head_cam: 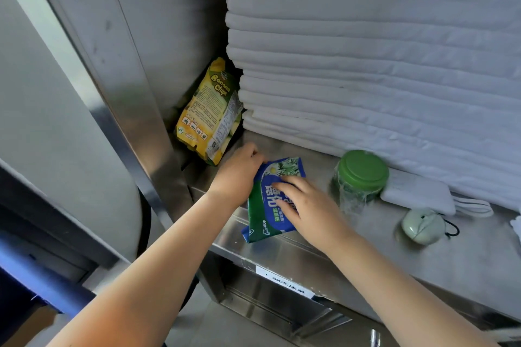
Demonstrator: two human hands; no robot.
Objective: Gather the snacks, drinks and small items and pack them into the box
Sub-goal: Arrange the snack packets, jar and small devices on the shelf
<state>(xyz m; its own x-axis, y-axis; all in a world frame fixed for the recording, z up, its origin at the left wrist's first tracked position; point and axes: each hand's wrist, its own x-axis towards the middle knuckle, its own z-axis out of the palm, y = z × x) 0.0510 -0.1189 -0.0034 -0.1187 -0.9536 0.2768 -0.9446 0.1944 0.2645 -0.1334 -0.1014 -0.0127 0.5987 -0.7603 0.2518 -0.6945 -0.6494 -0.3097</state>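
Note:
A blue and green wet-wipe pack (265,205) is tilted up at the front edge of a steel shelf (451,251). My left hand (238,175) grips its upper left corner, and my right hand (307,205) lies on its face with fingers spread. A yellow banana chips bag (208,113) leans upright in the shelf's back left corner. To the right stands a clear jar with a green lid (359,177). A small pale green round gadget with a black cord (423,227) lies further right. No box shows in this view.
A tall stack of folded white linen (366,51) fills the back of the shelf. A white pouch (417,194) with a cable lies in front of it. A steel upright (132,110) borders the shelf on the left; a lower labelled shelf (284,283) sits beneath.

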